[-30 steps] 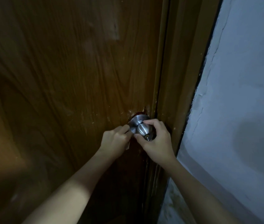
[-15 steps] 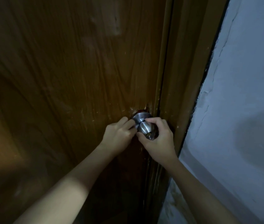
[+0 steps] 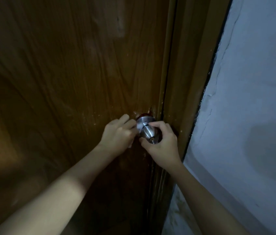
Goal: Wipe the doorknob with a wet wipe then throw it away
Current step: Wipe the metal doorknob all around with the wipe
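Doorknob [image 3: 148, 131], steel, sits at the right edge of the wooden door [image 3: 69, 78], beside the frame [image 3: 184, 82]. Left hand [image 3: 117, 136] has its fingers [image 3: 130, 123] curled around a pale wet wipe [image 3: 139, 127], pressing it on the knob's collar: the wiping step, I'd say. Right hand [image 3: 163, 143] pinches the knob, steadying it. Next up: work the wipe over the knob's face, then find a bin, none in view.

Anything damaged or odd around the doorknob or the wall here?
Yes. The wooden door is chipped and scuffed just above the doorknob, with pale flecks around it. The wall plaster is cracked along the door frame.
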A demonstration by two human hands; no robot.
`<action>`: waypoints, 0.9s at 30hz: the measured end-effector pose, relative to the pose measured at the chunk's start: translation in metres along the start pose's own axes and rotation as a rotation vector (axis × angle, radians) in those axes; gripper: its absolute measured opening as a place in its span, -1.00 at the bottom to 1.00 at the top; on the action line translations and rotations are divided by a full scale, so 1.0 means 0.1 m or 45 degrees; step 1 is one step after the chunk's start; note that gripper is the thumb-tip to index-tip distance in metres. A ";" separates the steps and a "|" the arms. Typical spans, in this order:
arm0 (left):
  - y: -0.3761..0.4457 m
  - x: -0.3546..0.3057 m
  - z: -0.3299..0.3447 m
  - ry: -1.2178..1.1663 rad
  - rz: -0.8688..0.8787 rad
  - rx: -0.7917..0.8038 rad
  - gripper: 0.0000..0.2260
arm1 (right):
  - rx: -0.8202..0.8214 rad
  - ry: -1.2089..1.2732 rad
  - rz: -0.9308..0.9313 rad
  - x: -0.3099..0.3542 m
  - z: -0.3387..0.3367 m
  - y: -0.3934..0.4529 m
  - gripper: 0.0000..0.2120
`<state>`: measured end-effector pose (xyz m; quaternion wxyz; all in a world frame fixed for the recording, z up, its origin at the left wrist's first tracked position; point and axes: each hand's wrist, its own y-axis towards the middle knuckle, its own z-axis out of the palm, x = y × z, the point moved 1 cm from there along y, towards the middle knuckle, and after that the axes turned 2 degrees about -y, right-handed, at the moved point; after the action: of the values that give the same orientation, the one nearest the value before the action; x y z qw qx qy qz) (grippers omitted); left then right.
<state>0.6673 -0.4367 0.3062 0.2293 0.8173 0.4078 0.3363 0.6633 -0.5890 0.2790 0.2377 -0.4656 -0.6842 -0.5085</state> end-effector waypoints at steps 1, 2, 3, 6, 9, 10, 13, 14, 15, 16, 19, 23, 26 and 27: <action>0.03 0.04 -0.03 -0.017 -0.042 -0.059 -0.98 | -0.019 -0.002 0.007 0.00 0.01 0.00 -0.58; 0.08 0.06 -0.05 -0.031 -0.090 -0.114 -0.96 | -0.036 -0.004 0.014 0.01 0.02 0.00 -0.58; 0.11 0.07 -0.06 -0.037 -0.114 -0.146 -0.94 | -0.046 -0.003 0.021 0.01 0.03 -0.01 -0.58; 0.09 0.00 0.00 -0.040 -0.088 -0.149 -0.95 | -0.035 0.009 0.014 0.02 0.02 -0.01 -0.59; -0.05 -0.09 0.13 -0.026 -0.011 -0.075 -0.95 | -0.011 0.017 0.015 0.03 0.00 0.00 -0.59; -0.08 -0.12 0.16 -0.007 0.010 -0.037 -0.89 | -0.009 0.012 0.017 0.04 -0.01 0.00 -0.59; -0.11 -0.12 0.19 0.026 0.032 0.016 -0.84 | -0.011 -0.008 0.007 0.04 -0.02 0.00 -0.59; -0.13 -0.09 0.17 0.034 0.055 0.009 -0.83 | -0.005 -0.016 0.002 0.04 -0.02 0.00 -0.59; -0.14 -0.07 0.13 0.043 0.081 -0.015 -0.81 | -0.001 -0.017 -0.002 0.03 -0.02 0.00 -0.59; -0.13 -0.03 0.08 0.051 0.096 -0.046 -0.78 | -0.002 -0.011 -0.003 0.03 -0.01 0.00 -0.58; 0.01 0.07 -0.03 0.082 0.102 -0.153 -0.77 | -0.026 -0.012 0.005 0.02 0.00 0.00 -0.58; 0.25 0.05 0.00 0.131 0.078 -0.125 -0.80 | -0.010 -0.002 0.008 0.02 0.01 0.00 -0.58; 0.24 0.06 0.01 0.146 0.162 -0.080 -0.75 | -0.005 0.005 -0.009 0.01 0.01 0.00 -0.57; 0.22 0.08 0.01 0.159 0.234 -0.072 -0.74 | -0.011 0.006 -0.009 0.00 0.01 0.00 -0.57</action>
<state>0.6827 -0.4422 0.3226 0.1947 0.8219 0.3349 0.4175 0.6632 -0.5881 0.2791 0.2355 -0.4629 -0.6831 -0.5135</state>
